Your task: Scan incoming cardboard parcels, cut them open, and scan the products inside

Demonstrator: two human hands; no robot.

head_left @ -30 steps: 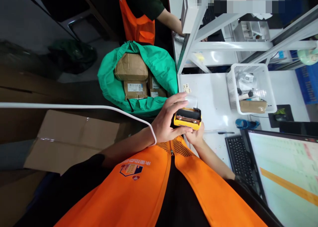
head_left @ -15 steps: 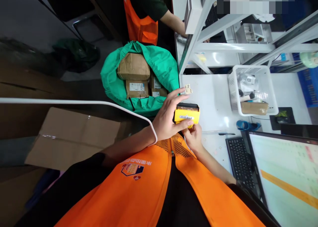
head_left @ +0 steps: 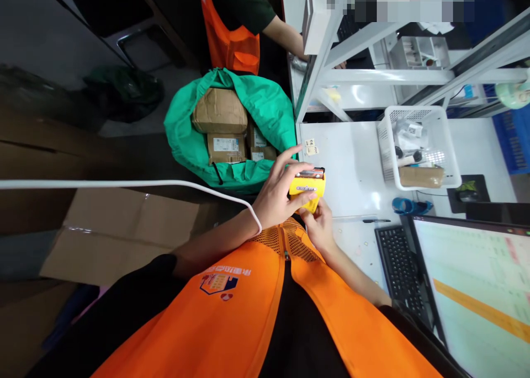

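My left hand is closed around a small yellow tape dispenser. Its thumb lies on the near face, one finger rests at the top edge, and the index finger stretches out beyond. A dark, toothed-looking strip runs along the dispenser's top, and a small white label with print is on its front. From below, my right hand grips the lower end with thumb and bent fingers. A white band circles my left wrist, with a white cord leading off to the left. Small printed stickers lie on the white desk just past my fingertips.
Left of the desk, a green bag holds several cardboard parcels. A white basket with packaged items stands at the right, near a keyboard and monitor. A co-worker's arm reaches behind the metal frame.
The tape dispenser has tilted in my hands and shifted slightly left and down. My left fingers have moved further over its top edge. The white cord hangs a little lower.
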